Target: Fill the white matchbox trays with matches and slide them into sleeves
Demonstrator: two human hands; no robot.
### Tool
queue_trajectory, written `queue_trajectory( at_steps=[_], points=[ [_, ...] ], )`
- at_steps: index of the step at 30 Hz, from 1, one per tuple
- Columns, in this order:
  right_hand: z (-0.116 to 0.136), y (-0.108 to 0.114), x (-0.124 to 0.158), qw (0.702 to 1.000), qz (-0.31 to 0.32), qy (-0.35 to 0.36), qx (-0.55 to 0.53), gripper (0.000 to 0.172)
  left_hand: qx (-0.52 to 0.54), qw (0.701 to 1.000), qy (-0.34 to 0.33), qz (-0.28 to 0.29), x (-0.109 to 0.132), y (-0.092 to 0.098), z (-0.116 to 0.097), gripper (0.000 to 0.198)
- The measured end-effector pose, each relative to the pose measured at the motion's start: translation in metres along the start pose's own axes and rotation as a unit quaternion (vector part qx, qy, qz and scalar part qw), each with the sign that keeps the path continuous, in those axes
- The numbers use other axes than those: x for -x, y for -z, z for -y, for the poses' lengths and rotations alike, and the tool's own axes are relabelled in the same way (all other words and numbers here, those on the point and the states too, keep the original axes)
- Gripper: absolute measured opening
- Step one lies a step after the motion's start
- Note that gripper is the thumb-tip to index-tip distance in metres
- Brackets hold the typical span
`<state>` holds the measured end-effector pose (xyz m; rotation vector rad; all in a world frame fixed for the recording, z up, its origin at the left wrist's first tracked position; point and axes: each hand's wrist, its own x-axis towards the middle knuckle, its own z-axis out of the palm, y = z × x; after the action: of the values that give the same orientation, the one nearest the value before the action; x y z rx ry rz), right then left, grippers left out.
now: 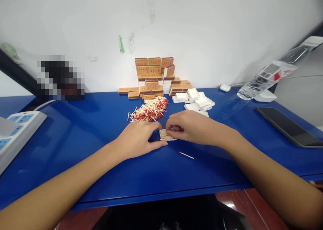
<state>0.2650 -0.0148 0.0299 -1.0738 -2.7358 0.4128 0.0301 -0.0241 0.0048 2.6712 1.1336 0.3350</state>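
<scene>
A small white matchbox tray [168, 139] with matchsticks [164, 134] lying in it rests on the blue table. My left hand [137, 137] grips its left end between thumb and fingers. Over the right part of the tray, my right hand [188, 126] has its fingertips pinched together at the matchsticks; whether a match is between them is hidden. One loose match [186, 155] with a red head lies just in front of the tray. Behind my hands is a heap of red-headed matches [151, 109].
Stacked matchboxes [154, 70] stand against the wall. White empty trays [202, 102] are piled right of the heap. Farther right are a tilted plastic bottle [270, 75], a phone [290, 126] and a white earbud case [225, 87]. A power strip [37, 119] sits at the left.
</scene>
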Motion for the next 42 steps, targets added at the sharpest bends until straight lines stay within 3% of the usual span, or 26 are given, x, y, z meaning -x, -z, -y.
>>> queue_trajectory(
  at_steps=[10, 14, 20, 26, 32, 42],
  points=[
    [0.008, 0.002, -0.001, 0.999, 0.032, -0.003, -0.036, 0.016, 0.003, 1.000, 0.002, 0.003, 0.000, -0.001, 0.001, 0.041],
    [0.005, -0.003, -0.003, 1.000, 0.017, -0.008, -0.020, 0.021, 0.001, 1.000, 0.001, 0.002, 0.000, -0.002, 0.001, 0.040],
    [0.008, 0.001, -0.001, 0.999, -0.009, -0.006, -0.052, 0.016, -0.002, 1.000, 0.000, -0.001, 0.000, -0.001, 0.000, 0.039],
    [0.014, 0.000, -0.001, 0.992, 0.020, 0.018, -0.119, 0.009, 0.004, 1.000, -0.004, 0.009, -0.001, 0.000, 0.001, 0.038],
    [0.015, -0.004, -0.004, 0.991, 0.026, 0.010, -0.134, 0.010, 0.010, 1.000, -0.009, 0.015, -0.002, -0.002, 0.006, 0.051],
    [0.021, -0.002, -0.006, 0.988, 0.074, -0.016, -0.137, 0.013, 0.006, 1.000, -0.010, 0.018, -0.002, 0.000, 0.004, 0.049]
  ],
)
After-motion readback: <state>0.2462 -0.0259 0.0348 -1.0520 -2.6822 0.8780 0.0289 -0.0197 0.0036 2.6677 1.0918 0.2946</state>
